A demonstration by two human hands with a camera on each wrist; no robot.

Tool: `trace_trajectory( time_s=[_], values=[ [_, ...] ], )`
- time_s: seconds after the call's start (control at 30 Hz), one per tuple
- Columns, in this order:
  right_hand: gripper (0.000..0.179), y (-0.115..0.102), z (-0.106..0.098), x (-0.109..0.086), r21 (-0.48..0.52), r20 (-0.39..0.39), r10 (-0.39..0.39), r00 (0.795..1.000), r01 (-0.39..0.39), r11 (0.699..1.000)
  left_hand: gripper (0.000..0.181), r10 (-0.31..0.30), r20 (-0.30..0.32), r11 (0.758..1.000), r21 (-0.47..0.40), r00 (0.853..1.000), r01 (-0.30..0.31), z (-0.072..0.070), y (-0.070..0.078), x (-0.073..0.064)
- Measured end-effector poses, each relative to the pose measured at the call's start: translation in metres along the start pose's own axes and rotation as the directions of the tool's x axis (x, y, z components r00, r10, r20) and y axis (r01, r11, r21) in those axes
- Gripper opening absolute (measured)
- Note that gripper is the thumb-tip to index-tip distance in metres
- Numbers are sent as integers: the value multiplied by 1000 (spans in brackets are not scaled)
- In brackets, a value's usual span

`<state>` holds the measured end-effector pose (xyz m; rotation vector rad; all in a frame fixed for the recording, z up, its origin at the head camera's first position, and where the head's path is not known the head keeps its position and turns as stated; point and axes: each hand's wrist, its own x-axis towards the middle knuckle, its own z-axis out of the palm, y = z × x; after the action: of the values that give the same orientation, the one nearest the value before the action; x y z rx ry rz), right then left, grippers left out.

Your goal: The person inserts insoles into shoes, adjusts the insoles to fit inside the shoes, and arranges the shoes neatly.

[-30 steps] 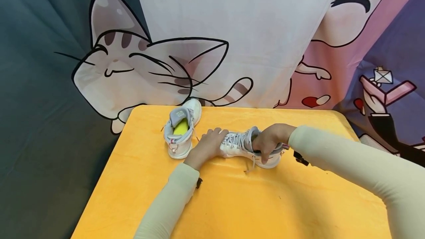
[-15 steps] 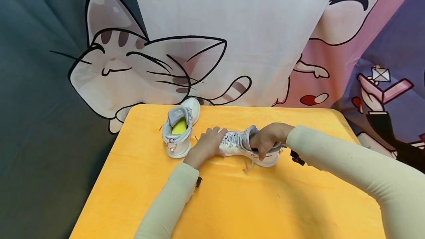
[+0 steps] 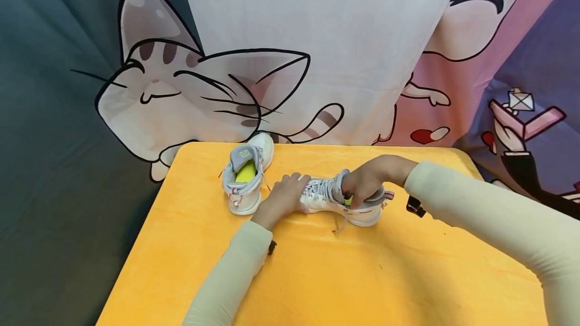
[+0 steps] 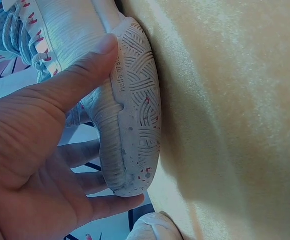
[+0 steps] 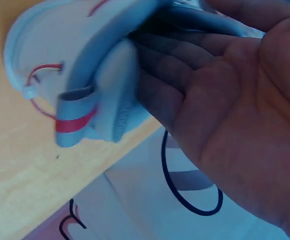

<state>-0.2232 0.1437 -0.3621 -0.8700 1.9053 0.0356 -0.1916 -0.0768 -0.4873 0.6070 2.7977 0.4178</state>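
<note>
A white lace-up sneaker [image 3: 322, 204] lies with its toe to the left on the yellow table. My left hand [image 3: 283, 196] grips its toe; in the left wrist view the thumb lies on one side and the fingers on the other. My right hand [image 3: 370, 177] reaches into the shoe's opening from above. Its fingers look fairly straight in the right wrist view, but their tips are hidden inside. A bit of yellow insole [image 3: 348, 200] shows beside it. The heel's pull tab [image 5: 75, 122] has a red stripe.
The matching sneaker [image 3: 242, 201] stands to the left, toe toward the back, with a yellow insole [image 3: 246, 171] inside. The yellow table [image 3: 317, 275] ends at a curtain [image 3: 362, 64] printed with a cartoon cat.
My right hand has risen slightly and shifted toward the back in the shoe's opening, so the pull tab and some yellow insole show. The left hand keeps its grip on the toe.
</note>
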Motion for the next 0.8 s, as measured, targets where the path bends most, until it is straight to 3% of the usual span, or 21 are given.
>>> trace_trajectory(
  time_s=[0.2, 0.47, 0.8],
  values=[
    [18, 3, 2, 8, 65, -32, 22, 999, -20, 998, 85, 4, -2, 1000, -3, 1000, -4, -1, 0, -1],
    [33, 9, 8, 28, 42, -33, 94, 995, -92, 995, 85, -6, -8, 1000, 9, 1000, 6, -2, -1, -2],
    [36, 16, 13, 28, 75, -36, 108, 993, -105, 992, 86, 1, 0, 1000, 6, 1000, -1, -1, 0, -2]
  ],
)
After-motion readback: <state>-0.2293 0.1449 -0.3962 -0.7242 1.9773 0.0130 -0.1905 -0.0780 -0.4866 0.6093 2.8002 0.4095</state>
